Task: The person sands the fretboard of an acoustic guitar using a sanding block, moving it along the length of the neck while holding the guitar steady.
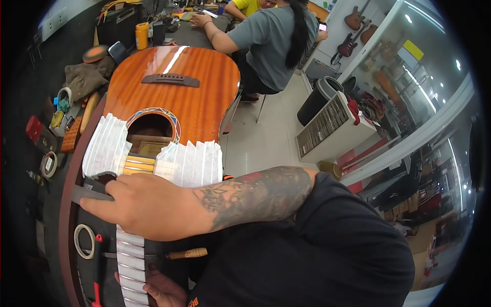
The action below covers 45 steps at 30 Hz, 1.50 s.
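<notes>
Gripping a flat grey metal bar point(84, 193), your right hand point(148, 207) crosses the shiny orange wooden guitar point(204, 97) over the dark surface point(110, 263); your left hand point(166, 290) holds its white-taped neck point(130, 256), probably for steadiness.

Dark bench point(108, 279) with tape ring point(93, 243), red-black tool point(97, 267)

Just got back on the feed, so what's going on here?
An acoustic guitar lies face up. The person's right hand, over the taped neck, holds a flat grey tool; their left hand is at the neck lower in view, partly hidden. White pleated sheets cover the guitar's top on either side of the neck.
</notes>
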{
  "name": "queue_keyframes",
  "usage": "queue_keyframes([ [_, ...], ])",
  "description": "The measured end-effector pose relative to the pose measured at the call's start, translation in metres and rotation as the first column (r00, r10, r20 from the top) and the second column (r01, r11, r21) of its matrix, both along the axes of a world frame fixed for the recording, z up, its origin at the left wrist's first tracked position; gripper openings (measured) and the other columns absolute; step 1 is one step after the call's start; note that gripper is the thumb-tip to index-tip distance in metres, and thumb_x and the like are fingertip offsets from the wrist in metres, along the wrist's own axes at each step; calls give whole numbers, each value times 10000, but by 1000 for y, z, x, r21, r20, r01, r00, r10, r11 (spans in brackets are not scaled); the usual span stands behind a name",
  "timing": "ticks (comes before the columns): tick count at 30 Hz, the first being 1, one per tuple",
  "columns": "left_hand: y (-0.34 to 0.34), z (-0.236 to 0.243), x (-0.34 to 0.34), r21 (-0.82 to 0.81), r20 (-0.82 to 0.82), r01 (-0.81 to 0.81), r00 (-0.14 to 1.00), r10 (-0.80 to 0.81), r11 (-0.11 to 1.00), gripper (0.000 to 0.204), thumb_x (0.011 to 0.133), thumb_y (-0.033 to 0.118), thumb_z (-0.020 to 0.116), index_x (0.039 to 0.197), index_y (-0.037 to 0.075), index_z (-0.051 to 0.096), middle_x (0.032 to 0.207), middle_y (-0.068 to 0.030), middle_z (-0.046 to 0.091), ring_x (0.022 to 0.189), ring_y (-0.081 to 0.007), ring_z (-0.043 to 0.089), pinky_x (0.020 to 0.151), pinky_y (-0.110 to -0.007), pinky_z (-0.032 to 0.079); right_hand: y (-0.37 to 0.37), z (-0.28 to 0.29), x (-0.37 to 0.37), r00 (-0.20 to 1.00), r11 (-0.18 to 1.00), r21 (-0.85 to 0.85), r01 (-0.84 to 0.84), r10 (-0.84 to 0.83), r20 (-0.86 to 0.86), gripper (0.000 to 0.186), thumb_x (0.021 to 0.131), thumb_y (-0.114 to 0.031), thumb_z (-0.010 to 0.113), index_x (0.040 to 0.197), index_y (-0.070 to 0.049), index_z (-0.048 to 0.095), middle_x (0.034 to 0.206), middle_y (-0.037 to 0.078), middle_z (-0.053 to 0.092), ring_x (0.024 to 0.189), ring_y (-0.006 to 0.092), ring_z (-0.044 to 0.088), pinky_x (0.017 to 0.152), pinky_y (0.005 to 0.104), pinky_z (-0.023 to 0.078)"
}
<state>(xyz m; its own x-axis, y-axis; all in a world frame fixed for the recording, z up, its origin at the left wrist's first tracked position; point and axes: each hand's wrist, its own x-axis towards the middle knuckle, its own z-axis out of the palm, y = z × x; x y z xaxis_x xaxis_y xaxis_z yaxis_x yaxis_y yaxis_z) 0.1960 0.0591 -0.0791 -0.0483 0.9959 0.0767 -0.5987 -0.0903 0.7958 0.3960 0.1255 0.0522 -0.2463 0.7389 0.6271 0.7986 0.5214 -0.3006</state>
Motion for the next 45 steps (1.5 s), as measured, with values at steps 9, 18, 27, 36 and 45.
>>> queue_keyframes([
  [9,3,3,-16,27,-20,-13,1000,14,1000,810,975,279,579,1548,24,67,1526,-192,323,1412,-357,330,1173,-541,210,-43,10,20,997,989,-123,-81,80,-16,686,725,4,754,1372,-12,526,1170,140,654,917,298,688,773,364,563],
  [18,5,11,-15,45,-21,70,997,-69,997,863,900,237,705,1540,50,157,1524,-159,368,1446,-304,311,1194,-504,173,-52,10,14,968,990,136,45,-76,238,619,657,53,828,1236,41,608,1025,210,690,817,309,679,716,363,545],
  [27,5,14,-10,54,-27,94,995,-92,994,867,885,229,723,1535,45,180,1549,-186,338,1459,-307,291,1203,-487,144,-57,-3,19,956,996,93,-16,-12,294,632,615,51,828,1216,-50,660,989,191,683,732,272,646,623,334,500],
  [36,10,21,-11,63,-18,94,996,-93,994,849,891,225,716,1529,30,190,1534,-198,356,1449,-302,310,1201,-471,163,-8,11,-3,921,994,72,-80,46,387,567,653,79,803,1196,16,650,1006,211,692,818,337,676,723,383,543],
  [45,10,18,-14,102,21,105,994,-108,989,795,875,120,748,1473,7,238,1509,-231,384,1405,-300,388,1167,-434,303,-59,8,6,902,1000,30,-5,-8,433,558,668,81,795,1202,4,651,1057,231,689,878,350,687,753,401,546],
])
